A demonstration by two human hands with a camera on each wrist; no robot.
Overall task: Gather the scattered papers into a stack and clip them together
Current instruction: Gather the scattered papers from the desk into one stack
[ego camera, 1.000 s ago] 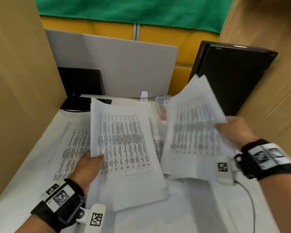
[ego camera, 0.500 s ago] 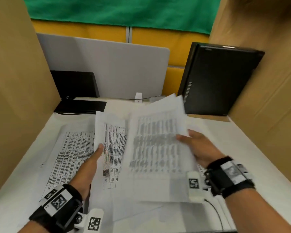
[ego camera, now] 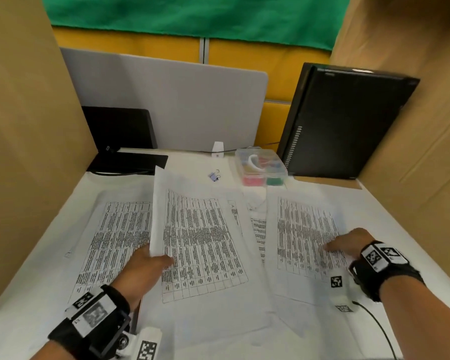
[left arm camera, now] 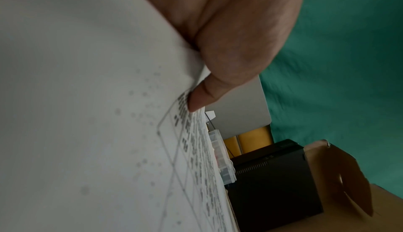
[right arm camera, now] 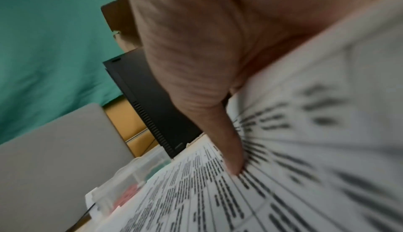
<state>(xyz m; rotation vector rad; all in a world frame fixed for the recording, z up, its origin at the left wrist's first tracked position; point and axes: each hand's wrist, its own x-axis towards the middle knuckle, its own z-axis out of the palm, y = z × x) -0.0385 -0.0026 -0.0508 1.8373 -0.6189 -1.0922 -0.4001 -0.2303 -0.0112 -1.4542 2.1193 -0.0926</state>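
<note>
Printed sheets with tables lie spread over the white desk. My left hand (ego camera: 157, 261) pinches the left edge of the middle sheets (ego camera: 200, 242), thumb on top, and that edge curls up off the desk. In the left wrist view the thumb (left arm camera: 209, 94) presses on the paper's printed side. My right hand (ego camera: 340, 245) holds the right-hand sheets (ego camera: 302, 229) low over the desk, thumb (right arm camera: 226, 149) on top; its other fingers are hidden under the paper. One more sheet (ego camera: 117, 237) lies flat at the left. A small binder clip (ego camera: 214, 175) sits at the back.
A clear plastic box (ego camera: 261, 166) of coloured clips stands at the back, beside a black computer tower (ego camera: 346, 120). A black device (ego camera: 120, 133) and a grey divider (ego camera: 172, 100) are at the back left. Cardboard walls (ego camera: 24, 152) close both sides.
My right hand has carried its sheets from over the middle pile to the right and down to the desk, uncovering the clip box and binder clip. The left hand keeps its hold.
</note>
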